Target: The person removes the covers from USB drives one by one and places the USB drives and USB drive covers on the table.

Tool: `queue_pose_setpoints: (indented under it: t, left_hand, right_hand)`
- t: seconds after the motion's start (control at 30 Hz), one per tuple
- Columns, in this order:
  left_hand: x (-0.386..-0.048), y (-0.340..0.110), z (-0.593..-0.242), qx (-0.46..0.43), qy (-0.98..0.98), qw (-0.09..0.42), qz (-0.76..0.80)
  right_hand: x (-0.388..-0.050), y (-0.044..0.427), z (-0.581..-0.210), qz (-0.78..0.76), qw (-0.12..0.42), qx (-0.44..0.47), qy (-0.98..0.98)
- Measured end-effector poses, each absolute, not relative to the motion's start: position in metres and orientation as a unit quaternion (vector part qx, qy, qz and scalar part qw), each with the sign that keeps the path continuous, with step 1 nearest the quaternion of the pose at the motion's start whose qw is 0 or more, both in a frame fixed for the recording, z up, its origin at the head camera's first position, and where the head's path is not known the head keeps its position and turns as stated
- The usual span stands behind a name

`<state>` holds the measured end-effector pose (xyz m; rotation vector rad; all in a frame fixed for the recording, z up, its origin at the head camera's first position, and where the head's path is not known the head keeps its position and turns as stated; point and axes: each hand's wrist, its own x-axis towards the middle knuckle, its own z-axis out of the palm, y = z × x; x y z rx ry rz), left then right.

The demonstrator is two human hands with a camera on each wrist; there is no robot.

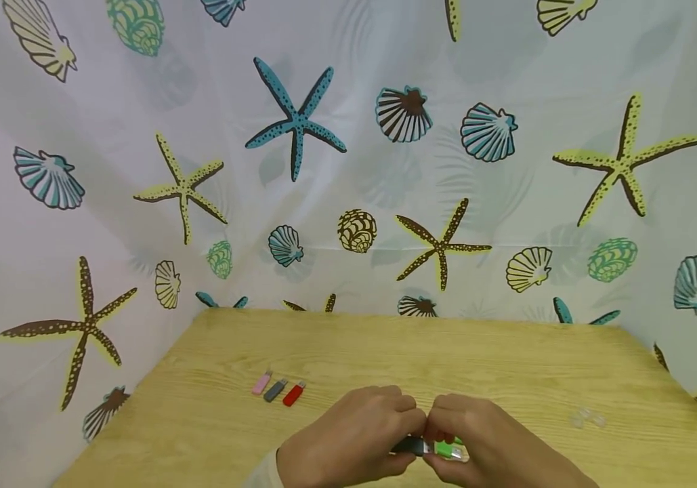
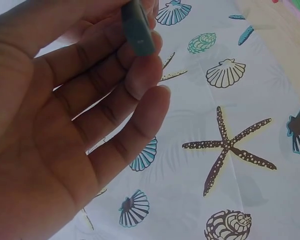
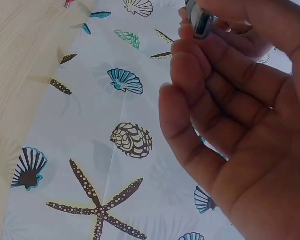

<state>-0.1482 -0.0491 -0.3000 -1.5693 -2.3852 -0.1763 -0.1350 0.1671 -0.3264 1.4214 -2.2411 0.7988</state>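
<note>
Two bare hands at work above a wood-grained desk [image 1: 348,352], with positions given relative to the black USB stick [image 1: 408,445]. The stick is held between the two hands, at the near side of the desk, its metal connector facing the right hand. To its left, the left hand [image 1: 363,434] grips the dark body, thumb and index finger clamped on it; the left wrist view shows the remaining fingers loosely bent and side by side. To its right, the right hand [image 1: 482,434] pinches the metal end between thumb and fingertips, its other fingers curled close together in the right wrist view. Just right of the black USB stick, a green USB stick [image 1: 444,449] shows in the gap beneath the right hand's fingers; whether the hand touches it cannot be told. Beyond and to the left of the black USB stick, three more lie in a slanting row, near one another but apart: a red USB stick [image 1: 292,394] nearest, then a grey USB stick [image 1: 274,390], then a pink USB stick [image 1: 261,383]. Well to its right lie small clear pieces [image 1: 588,417]. Behind it, past the far edge of the desk, hangs a white cloth [image 1: 348,183] printed with starfish and shells.
</note>
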Motion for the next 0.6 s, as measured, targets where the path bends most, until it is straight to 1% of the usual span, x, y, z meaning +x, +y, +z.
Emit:
queue_pose_setpoints:
  t: [0.23,0.4,0.6]
  left_hand:
    - [-0.1478,-0.0479,-0.299,-0.535,-0.832,0.135,-0.065]
    - [-0.1467,-0.0476,-0.2989,-0.528,-0.837,0.129,-0.067]
    - [-0.1474,-0.0481,-0.2989,-0.539,-0.83,0.129,-0.063]
  right_hand:
    - [-0.1335,0.1682,-0.3243,0.277,0.193,0.498,-0.798]
    - [-0.1332,0.1678,-0.3247,0.28,0.189,0.494,-0.801]
    - [-0.1344,0.1696,-0.3243,0.277,0.186,0.501,-0.799]
